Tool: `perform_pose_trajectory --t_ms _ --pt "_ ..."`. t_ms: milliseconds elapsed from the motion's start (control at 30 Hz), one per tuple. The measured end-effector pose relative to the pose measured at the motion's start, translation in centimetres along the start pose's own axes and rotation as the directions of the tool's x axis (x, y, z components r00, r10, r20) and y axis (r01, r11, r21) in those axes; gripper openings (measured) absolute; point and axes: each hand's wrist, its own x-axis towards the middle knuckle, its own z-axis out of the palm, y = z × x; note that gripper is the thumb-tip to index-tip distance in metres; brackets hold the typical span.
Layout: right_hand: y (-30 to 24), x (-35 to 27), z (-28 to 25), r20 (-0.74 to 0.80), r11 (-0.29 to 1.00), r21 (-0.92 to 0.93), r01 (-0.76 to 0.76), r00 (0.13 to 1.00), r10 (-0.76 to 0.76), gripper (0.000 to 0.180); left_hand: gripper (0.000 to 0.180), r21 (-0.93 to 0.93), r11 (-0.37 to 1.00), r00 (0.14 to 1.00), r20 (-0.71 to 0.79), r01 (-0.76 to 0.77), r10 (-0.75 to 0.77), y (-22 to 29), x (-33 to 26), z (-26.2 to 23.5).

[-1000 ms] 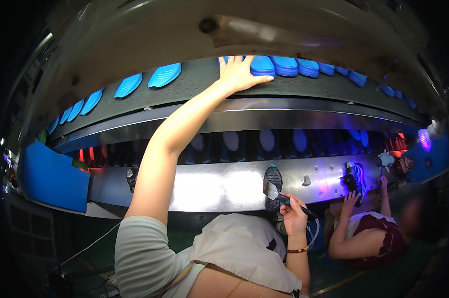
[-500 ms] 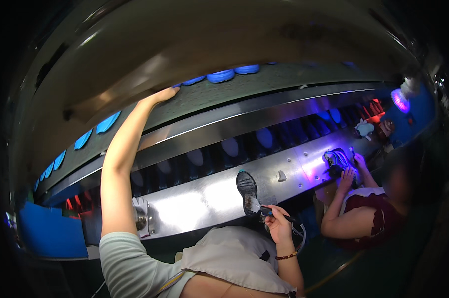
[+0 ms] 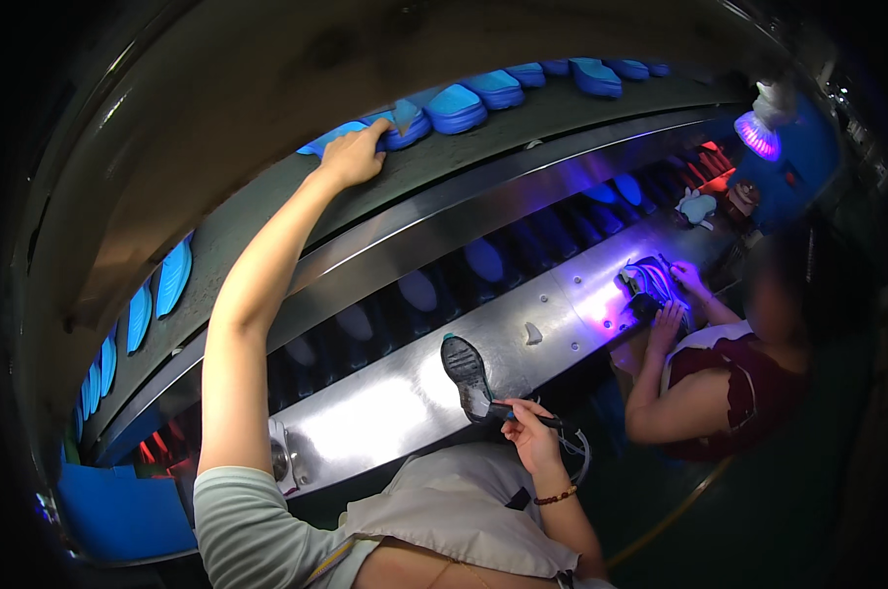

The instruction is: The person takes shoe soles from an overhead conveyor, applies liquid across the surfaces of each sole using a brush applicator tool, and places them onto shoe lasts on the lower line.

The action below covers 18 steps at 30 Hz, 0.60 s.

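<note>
The left hand [image 3: 351, 157] lies flat, grip unclosed, on a light, flexible blue sole [image 3: 338, 137] above the steel worktop [image 3: 385, 417]; the right hand [image 3: 530, 437] pinches a thin tool [image 3: 527, 414] beside a dark sole [image 3: 466, 365], best taken by its edges.

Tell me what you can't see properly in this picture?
- Left hand: its fingertips lie over a blue sole, so the grip is hidden.
- Right hand: it holds a dark tool at the dark sole; the tool's tip is too small to make out.
- Belt: the fisheye rim darkens and cuts off its left end.
- Co-worker's hands: violet glare hides what they handle.
</note>
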Motion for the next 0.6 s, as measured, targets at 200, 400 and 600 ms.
perform_pose_trajectory --t_ms 200,400,600 --pt "-0.4 0.1 1.2 0.054 0.999 -0.047 0.008 0.999 -0.005 0.02 0.036 0.045 0.997 0.983 -0.178 0.057 -0.048 2.3 -1.8 -0.5" --pt "-1.4 1.6 3.1 0.151 0.983 -0.168 0.076 0.987 -0.05 0.021 0.039 0.014 1.0 0.982 -0.188 0.007 -0.005 -0.7 -10.9 -3.3" --pt "-2.3 3.4 4.9 0.214 0.977 -0.158 0.147 0.97 -0.111 0.018 0.017 -0.735 0.561 0.372 -0.677 -0.381 -0.635 0.2 -27.7 2.6"
